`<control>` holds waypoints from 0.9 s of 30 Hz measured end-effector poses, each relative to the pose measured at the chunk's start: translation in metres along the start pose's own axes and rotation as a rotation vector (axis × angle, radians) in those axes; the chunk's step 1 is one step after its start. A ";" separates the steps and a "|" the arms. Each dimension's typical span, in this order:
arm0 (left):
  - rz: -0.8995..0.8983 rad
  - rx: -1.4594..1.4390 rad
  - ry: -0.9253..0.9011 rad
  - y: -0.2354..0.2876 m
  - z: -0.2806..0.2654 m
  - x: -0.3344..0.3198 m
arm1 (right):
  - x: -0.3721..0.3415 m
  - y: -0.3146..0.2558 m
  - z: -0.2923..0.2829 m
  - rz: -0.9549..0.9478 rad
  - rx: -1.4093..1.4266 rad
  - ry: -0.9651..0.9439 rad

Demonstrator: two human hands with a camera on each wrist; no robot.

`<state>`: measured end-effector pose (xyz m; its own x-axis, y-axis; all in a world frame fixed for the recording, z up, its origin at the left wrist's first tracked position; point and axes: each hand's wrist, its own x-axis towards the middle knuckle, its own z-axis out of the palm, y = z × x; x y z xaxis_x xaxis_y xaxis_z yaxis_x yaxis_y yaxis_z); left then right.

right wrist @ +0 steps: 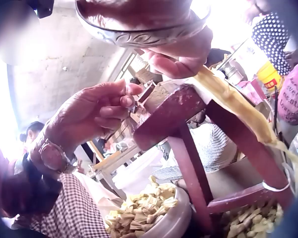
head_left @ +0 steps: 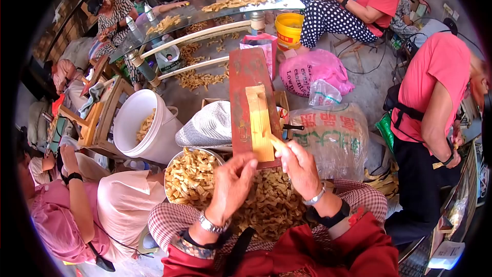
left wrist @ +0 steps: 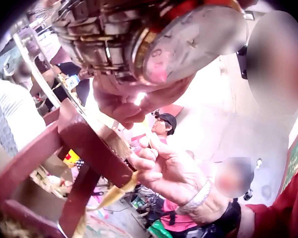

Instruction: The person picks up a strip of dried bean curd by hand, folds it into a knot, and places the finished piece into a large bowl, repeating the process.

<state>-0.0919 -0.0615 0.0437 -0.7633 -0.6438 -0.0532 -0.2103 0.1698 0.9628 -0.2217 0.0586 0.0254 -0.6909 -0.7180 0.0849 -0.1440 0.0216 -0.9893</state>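
A red wooden bench (head_left: 241, 102) stands before me, with a pale wooden board (head_left: 259, 118) lying along its top. My right hand (head_left: 302, 169) pinches a pale yellow strip (head_left: 278, 143) between thumb and forefinger at the board's near end. In the right wrist view, the long yellow strip (right wrist: 238, 104) hangs down beside the bench legs. My left hand (head_left: 230, 184) is at the bench's near left corner, fingers curled and thumb close to the forefinger. The right wrist view shows a small dark spot at its fingertips; I cannot tell whether it holds anything.
A tub of knotted yellow pieces (head_left: 192, 174) stands left of the bench, and a heap of them (head_left: 274, 200) lies beneath. A white bucket (head_left: 143, 128) is farther left. Plastic bags (head_left: 328, 138) lie to the right. People sit around, several near a glass table (head_left: 189, 15).
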 end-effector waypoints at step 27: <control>-0.520 -0.955 -0.503 -0.052 -0.027 -0.107 | -0.131 0.020 0.074 -0.270 -0.061 0.102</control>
<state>0.0172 -0.0219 0.0066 -0.9192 -0.0717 -0.3871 -0.1882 -0.7836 0.5921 -0.0817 0.1013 -0.0144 -0.6888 -0.6300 0.3586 -0.3727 -0.1166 -0.9206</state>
